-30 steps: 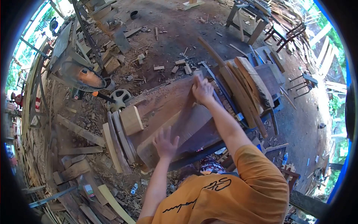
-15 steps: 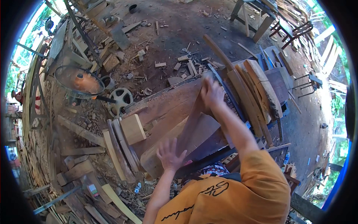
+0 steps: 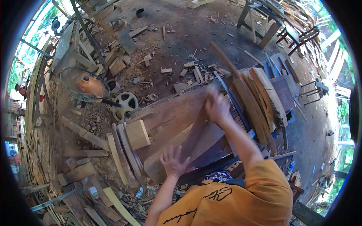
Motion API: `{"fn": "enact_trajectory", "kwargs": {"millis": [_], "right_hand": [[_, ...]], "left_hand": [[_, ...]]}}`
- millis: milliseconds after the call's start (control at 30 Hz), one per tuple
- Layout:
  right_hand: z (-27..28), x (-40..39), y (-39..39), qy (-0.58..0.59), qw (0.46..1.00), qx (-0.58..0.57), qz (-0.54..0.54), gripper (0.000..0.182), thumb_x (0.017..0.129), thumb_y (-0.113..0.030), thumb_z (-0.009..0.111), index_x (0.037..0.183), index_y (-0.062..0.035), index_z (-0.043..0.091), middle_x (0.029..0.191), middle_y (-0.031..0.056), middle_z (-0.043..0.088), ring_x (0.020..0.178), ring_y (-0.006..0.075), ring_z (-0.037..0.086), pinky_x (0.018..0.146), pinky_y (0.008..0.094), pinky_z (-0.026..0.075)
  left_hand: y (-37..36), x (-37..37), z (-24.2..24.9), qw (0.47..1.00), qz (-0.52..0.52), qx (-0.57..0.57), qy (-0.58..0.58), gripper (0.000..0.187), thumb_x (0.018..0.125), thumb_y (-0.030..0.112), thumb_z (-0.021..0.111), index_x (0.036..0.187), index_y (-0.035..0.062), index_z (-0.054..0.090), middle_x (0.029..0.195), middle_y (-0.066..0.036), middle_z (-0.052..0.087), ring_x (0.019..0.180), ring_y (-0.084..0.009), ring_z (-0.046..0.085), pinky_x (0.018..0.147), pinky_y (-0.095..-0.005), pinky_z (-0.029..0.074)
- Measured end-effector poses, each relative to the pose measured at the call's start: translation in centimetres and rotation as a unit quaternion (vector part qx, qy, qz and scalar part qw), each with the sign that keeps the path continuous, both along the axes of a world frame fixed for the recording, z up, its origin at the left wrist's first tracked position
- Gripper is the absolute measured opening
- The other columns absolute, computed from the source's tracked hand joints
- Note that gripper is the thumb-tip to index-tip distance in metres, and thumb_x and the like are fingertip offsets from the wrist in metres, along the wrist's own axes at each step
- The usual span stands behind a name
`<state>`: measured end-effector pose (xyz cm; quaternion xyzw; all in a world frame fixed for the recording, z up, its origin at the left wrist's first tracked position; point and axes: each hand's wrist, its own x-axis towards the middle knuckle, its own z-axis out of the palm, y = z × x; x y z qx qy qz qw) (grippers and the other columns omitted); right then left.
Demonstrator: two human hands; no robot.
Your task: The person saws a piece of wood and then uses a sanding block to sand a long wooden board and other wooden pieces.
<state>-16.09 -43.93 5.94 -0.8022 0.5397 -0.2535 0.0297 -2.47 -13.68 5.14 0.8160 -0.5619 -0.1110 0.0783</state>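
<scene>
My right hand (image 3: 219, 108) is closed, blurred by motion, over the far end of a dark wooden piece (image 3: 194, 132) on the workbench. A small greyish thing shows at its fingers, too smeared to name. My left hand (image 3: 174, 162) lies with fingers spread at the near end of that dark piece, over a pale, broad board (image 3: 155, 162). Beside the left hand, a light wood block (image 3: 137, 134) sits on the bench top (image 3: 162, 109).
Curved timber pieces (image 3: 260, 101) are stacked on the bench's right, with more curved pieces (image 3: 122, 154) at its left end. A fan (image 3: 86, 84) and a spoked wheel (image 3: 126, 105) stand beyond. Offcuts (image 3: 198, 73) litter the ground; a chair (image 3: 298, 37) stands far right.
My right hand has drawn slightly back toward my body along the dark wood. My left hand stays at the near end. The whole view has shifted a little.
</scene>
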Motion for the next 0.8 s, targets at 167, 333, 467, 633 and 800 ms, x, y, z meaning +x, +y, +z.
{"fn": "enact_trajectory", "kwargs": {"millis": [167, 333, 467, 633, 800], "right_hand": [[-0.4, 0.7, -9.9, -0.013, 0.991, 0.069, -0.114, 0.037, 0.089, -0.027, 0.059, 0.124, -0.0165, 0.05, 0.09, 0.023, 0.06, 0.081, 0.0435, 0.065, 0.07, 0.0554, 0.051], [0.1, 1.6, 10.5, 0.035, 0.992, 0.048, 0.111, 0.065, 0.078, -0.022, 0.063, 0.139, -0.0111, 0.043, 0.097, 0.0241, 0.059, 0.07, 0.0358, 0.062, 0.054, 0.0503, 0.05], [0.6, 0.4, 5.4, 0.032, 0.991, 0.053, 0.122, 0.063, 0.078, -0.021, 0.062, 0.138, -0.0154, 0.045, 0.09, 0.0203, 0.058, 0.069, 0.0352, 0.063, 0.053, 0.0498, 0.049], [0.9, 1.6, -11.7, -0.028, 0.987, 0.146, -0.065, 0.034, 0.088, -0.026, 0.059, 0.118, -0.0138, 0.049, 0.098, 0.0259, 0.062, 0.088, 0.0455, 0.065, 0.074, 0.0552, 0.051], [0.8, 3.1, 2.7, 0.018, 0.998, 0.055, -0.033, 0.063, 0.084, -0.024, 0.059, 0.143, -0.0126, 0.041, 0.102, 0.0244, 0.057, 0.085, 0.0411, 0.061, 0.068, 0.0542, 0.049]], "left_hand": [[0.5, -0.2, 0.1, 1.0, -0.001, -0.003, -0.007, 0.072, 0.081, 0.059, 0.066, 0.143, 0.0282, 0.049, 0.147, -0.012, 0.043, 0.137, -0.0404, 0.034, 0.111, -0.0577, 0.022], [0.2, -0.3, -0.1, 1.0, 0.004, -0.012, -0.003, 0.072, 0.08, 0.059, 0.066, 0.143, 0.0283, 0.049, 0.147, -0.012, 0.043, 0.137, -0.0403, 0.034, 0.111, -0.058, 0.022], [0.0, 0.2, -0.2, 1.0, -0.002, -0.009, -0.014, 0.072, 0.08, 0.059, 0.067, 0.142, 0.0281, 0.051, 0.147, -0.012, 0.043, 0.136, -0.0402, 0.035, 0.111, -0.0578, 0.022], [0.2, 0.1, -0.4, 1.0, 0.002, -0.016, -0.01, 0.072, 0.079, 0.059, 0.068, 0.141, 0.0279, 0.051, 0.146, -0.013, 0.044, 0.136, -0.0402, 0.036, 0.111, -0.0579, 0.022], [0.1, -0.1, -0.3, 1.0, 0.001, -0.019, -0.017, 0.072, 0.078, 0.059, 0.069, 0.14, 0.0277, 0.052, 0.144, -0.013, 0.045, 0.136, -0.0401, 0.036, 0.111, -0.0582, 0.023]]}}
